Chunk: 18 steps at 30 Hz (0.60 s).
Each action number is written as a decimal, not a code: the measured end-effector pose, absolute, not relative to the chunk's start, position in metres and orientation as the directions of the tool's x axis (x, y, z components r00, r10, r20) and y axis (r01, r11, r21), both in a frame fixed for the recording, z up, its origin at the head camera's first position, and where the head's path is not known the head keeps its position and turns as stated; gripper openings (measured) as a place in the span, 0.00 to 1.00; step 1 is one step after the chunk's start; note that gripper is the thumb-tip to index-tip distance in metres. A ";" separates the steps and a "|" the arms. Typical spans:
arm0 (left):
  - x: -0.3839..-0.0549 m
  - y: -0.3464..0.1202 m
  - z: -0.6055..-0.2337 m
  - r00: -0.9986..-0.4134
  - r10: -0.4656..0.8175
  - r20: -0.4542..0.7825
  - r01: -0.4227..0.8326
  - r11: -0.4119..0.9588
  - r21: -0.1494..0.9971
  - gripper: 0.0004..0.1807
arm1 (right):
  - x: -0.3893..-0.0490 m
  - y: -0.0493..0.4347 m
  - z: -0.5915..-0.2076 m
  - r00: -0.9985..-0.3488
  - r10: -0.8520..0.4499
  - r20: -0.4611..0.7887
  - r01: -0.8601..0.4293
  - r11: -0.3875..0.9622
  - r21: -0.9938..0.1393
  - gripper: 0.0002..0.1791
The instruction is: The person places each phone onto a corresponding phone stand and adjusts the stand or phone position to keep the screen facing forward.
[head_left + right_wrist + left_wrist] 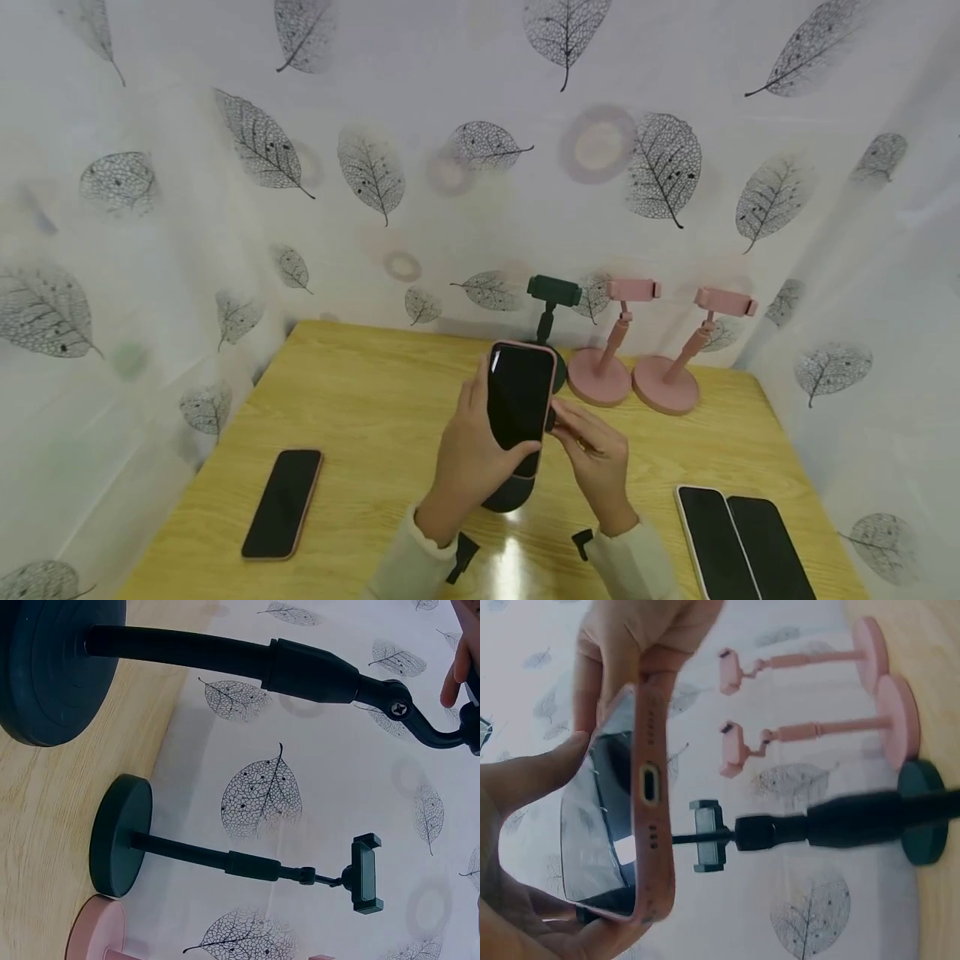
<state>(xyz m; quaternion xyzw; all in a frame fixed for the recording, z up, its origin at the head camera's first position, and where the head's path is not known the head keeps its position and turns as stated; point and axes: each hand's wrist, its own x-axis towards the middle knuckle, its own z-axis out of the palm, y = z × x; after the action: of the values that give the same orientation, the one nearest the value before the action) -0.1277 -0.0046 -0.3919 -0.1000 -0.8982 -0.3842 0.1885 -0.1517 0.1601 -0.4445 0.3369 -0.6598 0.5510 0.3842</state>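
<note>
A smartphone in a pink case (517,400) stands upright, screen toward me, in front of a black phone stand (225,656) whose round base shows below it. My left hand (468,450) grips the phone, thumb over the lower screen and fingers along its left edge. At the phone's right edge, my right hand (600,454) pinches a dark end of the stand's clamp (551,417). In the left wrist view the phone's bottom edge (654,840) with its charging port faces the camera. The phone hides most of the clamp, so its fit cannot be told.
Behind stand a green phone stand (553,290) and two pink phone stands (600,377) (666,385). Another pink-edged phone (282,504) lies at left. Two phones (716,542) (768,542) lie side by side at right. A leaf-printed curtain (480,217) surrounds the wooden table (375,392).
</note>
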 end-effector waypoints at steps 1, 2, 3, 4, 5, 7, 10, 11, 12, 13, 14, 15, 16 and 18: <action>-0.127 -0.006 -0.392 -0.912 0.045 0.408 0.327 0.681 0.655 0.64 | -0.152 0.159 -0.444 -0.467 -0.023 0.884 -0.873 0.174 -0.457 0.14; -0.127 -0.008 -0.391 -0.912 0.052 0.408 0.332 0.678 0.656 0.64 | -0.152 0.159 -0.443 -0.453 -0.025 0.891 -0.879 0.178 -0.442 0.15; -0.126 -0.008 -0.391 -0.910 0.055 0.411 0.335 0.681 0.651 0.64 | -0.153 0.158 -0.443 -0.439 -0.030 0.898 -0.886 0.179 -0.428 0.15; -0.125 -0.008 -0.390 -0.909 0.051 0.414 0.333 0.687 0.646 0.64 | -0.154 0.157 -0.442 -0.424 -0.035 0.905 -0.893 0.184 -0.411 0.15; -0.125 -0.007 -0.391 -0.905 0.043 0.422 0.331 0.694 0.639 0.65 | -0.154 0.157 -0.442 -0.410 -0.039 0.911 -0.898 0.195 -0.395 0.15; -0.124 -0.005 -0.391 -0.900 0.015 0.436 0.318 0.705 0.634 0.65 | -0.156 0.156 -0.440 -0.403 -0.049 0.914 -0.902 0.191 -0.388 0.15; -0.124 -0.003 -0.392 -0.889 -0.012 0.459 0.319 0.703 0.636 0.65 | -0.157 0.156 -0.439 -0.453 -0.056 0.890 -0.883 0.163 -0.440 0.16; -0.125 -0.003 -0.394 -0.889 -0.010 0.458 0.327 0.687 0.649 0.65 | -0.157 0.156 -0.440 -0.474 -0.055 0.879 -0.874 0.150 -0.462 0.16; -0.126 -0.004 -0.396 -0.891 0.002 0.455 0.343 0.660 0.669 0.65 | -0.157 0.156 -0.441 -0.495 -0.057 0.867 -0.865 0.129 -0.485 0.17; -0.128 -0.006 -0.399 -0.892 0.024 0.451 0.368 0.619 0.694 0.65 | -0.157 0.156 -0.442 -0.515 -0.056 0.855 -0.854 0.119 -0.506 0.17; -0.129 -0.010 -0.404 -0.896 0.052 0.441 0.392 0.558 0.731 0.64 | -0.157 0.157 -0.443 -0.534 -0.051 0.844 -0.842 0.122 -0.526 0.18; -0.131 -0.014 -0.409 -0.901 0.086 0.426 0.414 0.468 0.781 0.62 | -0.156 0.157 -0.445 -0.551 -0.047 0.833 -0.831 0.125 -0.542 0.20; -0.133 -0.019 -0.416 -0.900 0.124 0.418 0.433 0.354 0.829 0.58 | -0.154 0.158 -0.446 -0.568 -0.044 0.822 -0.819 0.132 -0.559 0.22; -0.137 -0.030 -0.432 -0.886 0.191 0.423 0.450 0.126 0.884 0.47 | -0.150 0.162 -0.450 -0.609 -0.028 0.793 -0.786 0.162 -0.597 0.27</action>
<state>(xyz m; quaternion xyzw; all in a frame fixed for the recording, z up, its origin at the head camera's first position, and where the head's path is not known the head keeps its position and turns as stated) -0.1375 -0.0295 -0.4316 -0.2155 -0.7431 -0.6250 0.1036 -0.1500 0.1615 -0.4503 0.2959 -0.6875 0.5759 0.3288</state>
